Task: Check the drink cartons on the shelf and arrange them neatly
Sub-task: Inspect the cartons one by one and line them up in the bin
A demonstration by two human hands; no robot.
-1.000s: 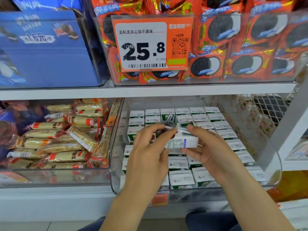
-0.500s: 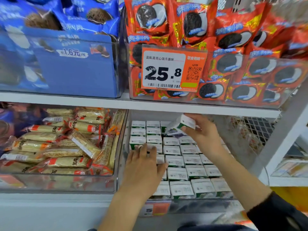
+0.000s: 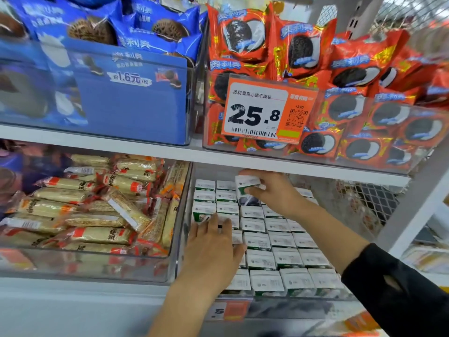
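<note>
RISK: the small white-and-green drink carton (image 3: 247,184) could tip or wedge askew entering the dark gap beneath it, knocking neighbours | GRIP: right hand (image 3: 274,193) pinches it, fingertips above, thumb below, over the clear plastic bin's (image 3: 181,239) back rows | LEFT: left hand (image 3: 213,251) lies flat, fingers straight, on the bin's front-left packed white cartons (image 3: 286,259)

The upper shelf (image 3: 315,167) is hanging low over the clear bin (image 3: 181,239), leaving only a shallow slot above the drink cartons (image 3: 279,239) toward the bin's back edge. The cartons are sitting packed in tight rows, side touching side. One dark gap (image 3: 249,200) is showing near the back. The bin's left wall is closing off the snack bars (image 3: 97,210).
</note>
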